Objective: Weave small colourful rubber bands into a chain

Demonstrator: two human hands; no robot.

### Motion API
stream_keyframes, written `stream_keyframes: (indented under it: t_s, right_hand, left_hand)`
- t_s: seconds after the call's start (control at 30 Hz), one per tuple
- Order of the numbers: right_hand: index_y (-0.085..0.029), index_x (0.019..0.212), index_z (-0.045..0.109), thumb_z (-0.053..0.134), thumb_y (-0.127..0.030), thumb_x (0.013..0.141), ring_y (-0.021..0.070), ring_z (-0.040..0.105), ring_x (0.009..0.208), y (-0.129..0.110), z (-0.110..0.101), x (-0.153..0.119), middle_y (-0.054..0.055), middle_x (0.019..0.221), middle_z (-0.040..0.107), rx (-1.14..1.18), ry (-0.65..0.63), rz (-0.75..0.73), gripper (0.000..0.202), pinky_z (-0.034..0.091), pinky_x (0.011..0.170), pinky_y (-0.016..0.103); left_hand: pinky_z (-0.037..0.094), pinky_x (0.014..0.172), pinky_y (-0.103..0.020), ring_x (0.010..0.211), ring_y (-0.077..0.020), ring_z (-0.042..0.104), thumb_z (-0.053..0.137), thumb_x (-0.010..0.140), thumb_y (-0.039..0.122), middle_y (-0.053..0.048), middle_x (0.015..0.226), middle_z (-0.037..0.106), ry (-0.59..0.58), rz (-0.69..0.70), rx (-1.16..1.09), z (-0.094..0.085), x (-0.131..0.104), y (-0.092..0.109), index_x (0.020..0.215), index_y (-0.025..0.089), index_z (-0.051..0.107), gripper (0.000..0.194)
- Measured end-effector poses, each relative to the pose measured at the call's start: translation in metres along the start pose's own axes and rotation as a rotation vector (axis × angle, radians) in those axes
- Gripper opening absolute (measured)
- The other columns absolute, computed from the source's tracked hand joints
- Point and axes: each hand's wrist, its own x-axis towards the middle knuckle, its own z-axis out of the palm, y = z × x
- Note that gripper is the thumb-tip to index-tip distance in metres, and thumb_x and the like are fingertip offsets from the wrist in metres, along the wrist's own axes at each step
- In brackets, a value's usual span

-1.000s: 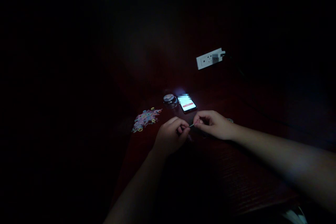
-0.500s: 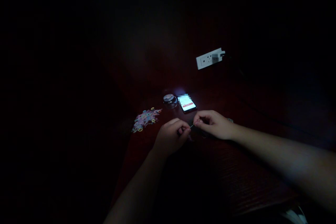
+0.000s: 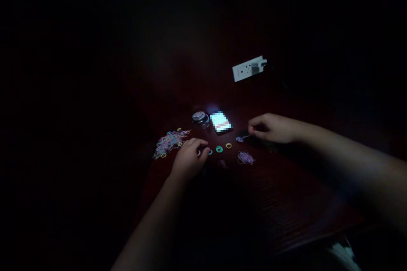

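My left hand (image 3: 190, 157) hovers over the dark red table beside a loose pile of colourful rubber bands (image 3: 170, 142). Its fingers are curled but apart from the thumb, and I see nothing held. A blue band (image 3: 210, 152) lies by its fingertips, with green bands (image 3: 219, 149) and a yellow band (image 3: 228, 145) in a row to the right. My right hand (image 3: 273, 128) is closed in a pinch. A thin pale rubber band (image 3: 246, 136) shows at its fingertips, touching or just above a small purple cluster (image 3: 240, 139). A larger heap of purple bands (image 3: 246, 158) lies nearer me.
Behind the bands stand a small lidded clear jar (image 3: 200, 119) and a phone (image 3: 220, 122) with its screen lit. Farther back is a white power strip (image 3: 249, 69) with a plug in it. Something white (image 3: 345, 256) shows below the table's front edge. The surroundings are very dark.
My hands have moved apart from the band they both held: the left toward the big pile, the right toward the purple cluster. The row of bands between them now shows.
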Motion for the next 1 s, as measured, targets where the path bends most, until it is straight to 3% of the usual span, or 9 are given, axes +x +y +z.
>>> stream_keyframes:
  t_s: [0.1, 0.17, 0.43, 0.67, 0.8, 1.0]
  right_hand:
    - [-0.019, 0.078, 0.061, 0.056, -0.033, 0.081, 0.0151, 0.055, 0.066, 0.020, -0.010, -0.011, 0.001, 0.073, 0.062, 0.033, 0.027, 0.061, 0.015, 0.043, 0.062, 0.027]
    - [-0.020, 0.077, 0.062, 0.056, -0.034, 0.081, 0.0155, 0.057, 0.066, 0.026, -0.013, -0.018, 0.002, 0.073, 0.063, 0.039, -0.037, 0.116, 0.016, 0.044, 0.062, 0.028]
    - [-0.022, 0.075, 0.066, 0.059, -0.032, 0.076, 0.0167, 0.058, 0.061, 0.026, -0.019, -0.021, 0.002, 0.071, 0.067, -0.108, -0.082, 0.216, 0.012, 0.042, 0.056, 0.028]
    - [-0.021, 0.073, 0.067, 0.062, -0.027, 0.071, 0.0169, 0.058, 0.059, 0.029, -0.015, -0.021, 0.002, 0.067, 0.066, -0.143, -0.136, 0.249, 0.008, 0.040, 0.054, 0.028]
    - [-0.021, 0.077, 0.066, 0.060, -0.025, 0.072, 0.0180, 0.059, 0.062, 0.027, -0.015, -0.021, 0.002, 0.071, 0.067, -0.128, -0.125, 0.271, 0.008, 0.042, 0.057, 0.030]
    - [-0.022, 0.080, 0.063, 0.057, -0.022, 0.075, 0.0196, 0.061, 0.068, 0.029, -0.015, -0.018, 0.004, 0.077, 0.068, -0.161, -0.024, 0.280, 0.009, 0.044, 0.063, 0.032]
  left_hand:
    - [0.046, 0.093, -0.040, 0.100, -0.0232, 0.059, 0.054, 0.088, 0.033, -0.006, 0.105, 0.066, 0.001, -0.069, 0.058, 0.001, 0.000, -0.014, 0.101, 0.022, 0.065, 0.021]
    - [0.045, 0.095, -0.041, 0.102, -0.0238, 0.059, 0.053, 0.088, 0.036, -0.006, 0.106, 0.066, -0.010, -0.098, 0.082, 0.001, 0.000, -0.020, 0.102, 0.022, 0.065, 0.023]
    - [0.040, 0.102, -0.044, 0.113, -0.0281, 0.055, 0.051, 0.088, 0.045, -0.010, 0.117, 0.063, -0.090, -0.260, 0.205, 0.003, -0.004, -0.032, 0.109, 0.019, 0.063, 0.036]
    - [0.034, 0.105, -0.051, 0.131, -0.0376, 0.040, 0.041, 0.088, 0.059, -0.019, 0.139, 0.048, -0.218, -0.435, 0.280, 0.014, -0.009, -0.050, 0.130, 0.012, 0.052, 0.065]
    - [0.033, 0.107, -0.051, 0.135, -0.0345, 0.037, 0.034, 0.092, 0.052, -0.018, 0.145, 0.044, -0.208, -0.452, 0.245, 0.018, -0.009, -0.060, 0.134, 0.012, 0.047, 0.060]
    - [0.034, 0.111, -0.042, 0.129, -0.0255, 0.047, 0.035, 0.093, 0.027, -0.015, 0.134, 0.054, -0.086, -0.404, 0.164, 0.012, -0.008, -0.071, 0.124, 0.011, 0.055, 0.040]
